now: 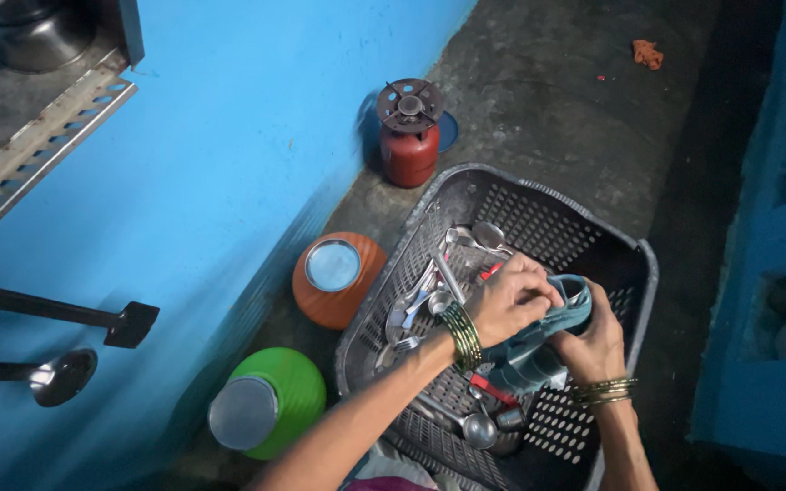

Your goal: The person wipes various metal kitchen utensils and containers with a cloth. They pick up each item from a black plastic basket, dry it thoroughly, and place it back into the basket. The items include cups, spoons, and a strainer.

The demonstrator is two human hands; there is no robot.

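Observation:
Both my hands work over a grey plastic basket (pixel 539 205) on the floor. My left hand (pixel 511 300) is closed on a blue-grey cloth (pixel 525 350), pressing it against a small object that the cloth mostly hides. My right hand (pixel 593 341) grips the same cloth-wrapped object from the right side. Green and gold bangles (pixel 461 335) circle my left wrist, and thin gold bangles (pixel 604 391) my right. Several steel spoons and ladles (pixel 438 291) lie in the basket beneath my hands.
A small red gas stove (pixel 408 136) stands by the blue wall (pixel 229 155). An orange pot with a steel lid (pixel 334 277) and a green one (pixel 270 400) sit left of the basket. Ladles (pixel 56 377) hang at left. A blue structure (pixel 766 273) stands at right.

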